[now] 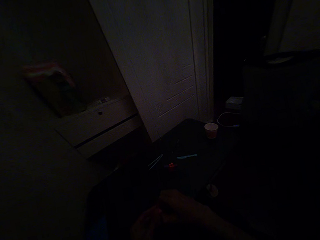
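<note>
The scene is very dark. My left hand (143,226) and my right hand (181,203) are close together at the near edge of the dark table (199,170). Both have their fingers curled inward and meeting. A small reddish spot shows between them, but what they hold is too dark to make out. Beyond my hands lies a small bright orange-red object (171,165). Beside it is a pale blue plastic knife (187,156). Two thin pale sticks (156,161) lie to its left, meeting at one end.
A pale cup (211,131) stands at the table's far right corner. Behind rises a light panelled door (161,54). On the left, a drawer unit (102,123) carries a bag with a red top (53,86). A white box (234,102) and a looped pale cable (222,114) are beyond the table.
</note>
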`<state>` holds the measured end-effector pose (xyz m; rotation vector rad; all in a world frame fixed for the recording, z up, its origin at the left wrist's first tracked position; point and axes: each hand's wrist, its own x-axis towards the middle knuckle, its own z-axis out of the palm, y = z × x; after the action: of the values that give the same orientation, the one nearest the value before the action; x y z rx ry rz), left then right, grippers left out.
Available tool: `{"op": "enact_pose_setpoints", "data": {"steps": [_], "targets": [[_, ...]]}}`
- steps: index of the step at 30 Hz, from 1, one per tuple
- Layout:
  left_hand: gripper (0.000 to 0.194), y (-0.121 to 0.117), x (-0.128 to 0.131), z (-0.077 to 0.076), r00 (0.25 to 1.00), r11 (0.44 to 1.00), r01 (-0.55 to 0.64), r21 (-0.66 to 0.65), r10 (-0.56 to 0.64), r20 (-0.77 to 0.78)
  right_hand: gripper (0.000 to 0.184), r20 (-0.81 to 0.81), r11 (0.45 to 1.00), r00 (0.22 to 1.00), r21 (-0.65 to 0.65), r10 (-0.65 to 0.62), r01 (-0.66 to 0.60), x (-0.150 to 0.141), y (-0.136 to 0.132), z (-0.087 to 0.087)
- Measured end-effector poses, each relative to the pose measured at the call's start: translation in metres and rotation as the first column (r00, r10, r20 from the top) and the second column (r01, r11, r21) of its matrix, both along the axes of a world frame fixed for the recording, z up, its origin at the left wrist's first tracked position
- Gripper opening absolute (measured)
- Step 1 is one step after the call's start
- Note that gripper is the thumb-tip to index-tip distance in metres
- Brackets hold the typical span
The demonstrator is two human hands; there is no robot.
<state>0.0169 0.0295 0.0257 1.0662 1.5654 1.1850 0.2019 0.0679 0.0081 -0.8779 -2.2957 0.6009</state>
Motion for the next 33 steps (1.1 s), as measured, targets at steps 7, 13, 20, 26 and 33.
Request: {"op": "enact_pose_setpoints", "data": {"steps": [7,13,20,26,33], "targets": [[0.059,0.000,-0.004,-0.006,0.994,1.000,-0.001,-0.001,0.001,-0.113,0.023,-0.032,0.998,0.998,0.025,-0.053,0.054,-0.015,0.006,-0.011],[0.058,-0.002,-0.015,-0.012,0.974,0.999,-0.004,0.031,0.011,-0.227,0.020,-0.077,0.995,0.996,0.083,-0.042,0.048,-0.017,0.010,-0.004],[0.046,0.000,-0.022,-0.015,0.946,0.996,-0.012,0.088,0.040,-0.323,0.016,-0.097,0.990,0.994,0.119,-0.059,0.071,-0.016,0.001,0.000],[0.040,-0.005,-0.019,-0.014,0.929,0.999,-0.017,0.048,0.034,-0.369,0.013,-0.115,0.990,0.993,0.132,-0.037,0.052,-0.013,-0.002,0.001],[0.046,-0.006,-0.010,-0.006,0.934,0.999,-0.022,0.036,0.033,-0.354,0.024,-0.166,0.991,0.986,0.125,-0.017,0.039,0.002,-0.006,0.006]]}}
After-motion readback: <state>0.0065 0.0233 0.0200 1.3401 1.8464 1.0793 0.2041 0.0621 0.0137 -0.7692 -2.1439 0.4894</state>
